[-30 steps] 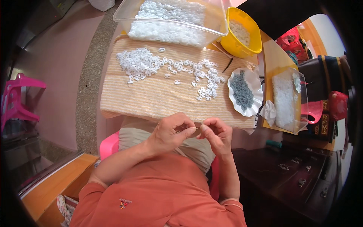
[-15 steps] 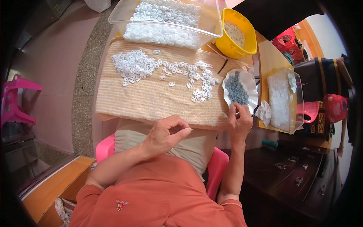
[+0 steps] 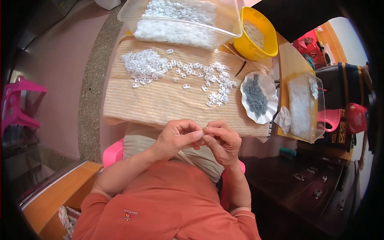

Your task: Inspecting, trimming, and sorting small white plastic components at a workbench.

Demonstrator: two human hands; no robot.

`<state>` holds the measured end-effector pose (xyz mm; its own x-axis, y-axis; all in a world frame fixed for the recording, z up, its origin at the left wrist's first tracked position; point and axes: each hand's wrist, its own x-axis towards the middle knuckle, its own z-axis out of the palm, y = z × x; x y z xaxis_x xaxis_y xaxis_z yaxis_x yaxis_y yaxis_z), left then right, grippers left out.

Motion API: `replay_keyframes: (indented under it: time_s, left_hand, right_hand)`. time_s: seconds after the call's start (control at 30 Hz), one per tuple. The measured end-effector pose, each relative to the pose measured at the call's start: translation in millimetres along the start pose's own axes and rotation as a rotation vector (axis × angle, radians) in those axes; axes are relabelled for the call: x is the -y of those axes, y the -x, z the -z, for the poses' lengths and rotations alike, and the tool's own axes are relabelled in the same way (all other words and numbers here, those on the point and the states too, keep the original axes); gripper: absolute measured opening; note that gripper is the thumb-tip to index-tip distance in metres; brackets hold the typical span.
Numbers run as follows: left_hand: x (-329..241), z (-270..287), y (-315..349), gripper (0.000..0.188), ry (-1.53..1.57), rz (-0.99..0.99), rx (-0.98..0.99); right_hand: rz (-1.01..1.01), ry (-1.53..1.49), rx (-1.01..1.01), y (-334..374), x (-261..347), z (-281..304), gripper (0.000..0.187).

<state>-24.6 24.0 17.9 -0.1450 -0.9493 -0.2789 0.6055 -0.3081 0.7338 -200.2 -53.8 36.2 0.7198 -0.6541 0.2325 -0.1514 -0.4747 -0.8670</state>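
My left hand [image 3: 179,137] and my right hand [image 3: 222,143] meet at the fingertips over my lap, just before the near edge of a striped cloth [image 3: 148,102]. Both are pinched closed; whatever lies between the fingers is too small to make out. On the cloth is a heap of small white two-holed plastic pieces [image 3: 145,67], with more loose white pieces [image 3: 218,96] strewn to its right. A white wavy-rimmed plate [image 3: 273,96] at the right of the cloth holds a pile of tiny grey-blue parts [image 3: 255,98].
Behind the cloth stands a clear plastic bin [image 3: 228,28] of white pieces, beside a yellow basket [image 3: 273,44] with pale pieces. Another clear box [image 3: 320,124] is on the right, near crumpled white paper [image 3: 283,119]. A pink stool [image 3: 22,102] stands at far left.
My right hand has left the grey-blue parts on the plate and come left and nearer to me, joining my left hand. The left hand has stayed almost in place.
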Motion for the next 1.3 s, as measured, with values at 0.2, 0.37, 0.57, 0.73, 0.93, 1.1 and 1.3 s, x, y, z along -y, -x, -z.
replay_keyframes:
  time_s: [0.2,0.37,0.57,0.73,0.93,1.1,1.3]
  left_hand:
    - [2,3,0,0.018,0.084,0.019,-0.006]
    - [1,3,-2,0.017,0.131,0.043,-0.051]
    - [-6,1,-4,0.020,0.101,-0.008,-0.085]
    - [1,7,-6,0.023,0.193,0.012,-0.106]
    - [1,8,-6,0.021,0.142,0.032,-0.139]
    - [3,8,-6,0.020,0.146,0.024,-0.142]
    - [3,9,-6,0.020,0.122,0.018,-0.135]
  right_hand:
    - [-0.233,-0.008,-0.044,-6,10,-9,0.017]
    - [-0.099,0.050,-0.078,2,-19,-12,0.008]
    - [-0.168,-0.141,-0.109,8,-32,-14,0.010]
    - [-0.272,-0.140,-0.159,4,-24,-19,0.011]
    - [-0.248,-0.170,-0.153,4,-29,-18,0.013]
    - [-0.232,-0.175,-0.137,6,-32,-19,0.014]
    - [-0.252,-0.175,-0.155,6,-30,-19,0.014]
